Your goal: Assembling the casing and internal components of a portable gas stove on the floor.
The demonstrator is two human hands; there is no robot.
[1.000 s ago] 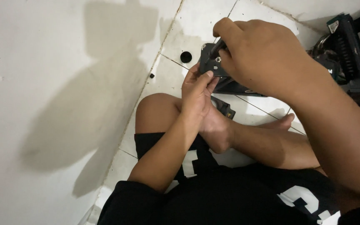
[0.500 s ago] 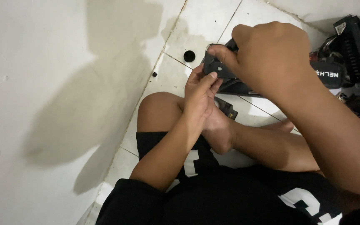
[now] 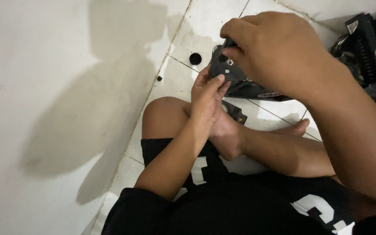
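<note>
I sit cross-legged on a white tiled floor. My left hand (image 3: 207, 98) grips the near corner of a black flat device (image 3: 227, 72) with small silver screws, held above my knee. My right hand (image 3: 279, 52) comes over the top, fingers pinched on a small dark tool tip (image 3: 225, 48) pressed at the device's upper corner. Most of the device is hidden under my right hand.
A small black round cap (image 3: 195, 58) and a tiny black bit (image 3: 159, 78) lie on the tiles near a grout line. Black equipment with ribbed parts (image 3: 364, 52) stands at the right edge. A small black piece (image 3: 236, 114) rests by my foot. White wall at left.
My right hand and the device have shifted slightly right and up in view; the pinch on the corner stays. The left hand keeps its hold.
</note>
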